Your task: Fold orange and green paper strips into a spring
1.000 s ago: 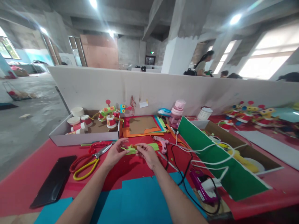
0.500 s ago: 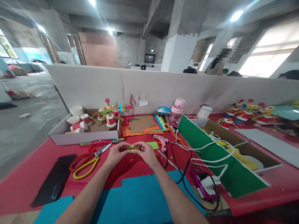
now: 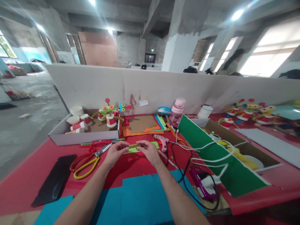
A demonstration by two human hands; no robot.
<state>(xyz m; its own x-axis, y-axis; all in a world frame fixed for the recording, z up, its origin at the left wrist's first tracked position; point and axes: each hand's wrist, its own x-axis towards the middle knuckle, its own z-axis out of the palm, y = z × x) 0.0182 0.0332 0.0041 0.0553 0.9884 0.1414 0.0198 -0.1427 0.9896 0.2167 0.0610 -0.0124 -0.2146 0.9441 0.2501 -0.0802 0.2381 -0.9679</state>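
A small coiled spring [image 3: 134,146], yellowish and dark, stretches level between my hands above the red table. My left hand [image 3: 116,152] pinches its left end, and my right hand [image 3: 149,151] grips the right end. Just below the spring lies a light green paper piece [image 3: 131,151], partly hidden by my fingers. Left of my left hand rest large scissors [image 3: 92,159] with one red and one yellow handle. Beyond my right hand lies a pink glue gun [image 3: 162,141].
A white-sided box [image 3: 77,137] at the left holds paper cups and a cup figure. At the right stands a green-sided box [image 3: 217,156] with white cables across it. A black phone [image 3: 55,179], blue sheets [image 3: 142,197] and a purple power strip [image 3: 203,184] lie near the front.
My hands have moved slightly apart and the spring looks longer between them. More green paper shows below it. A person in the background has moved right.
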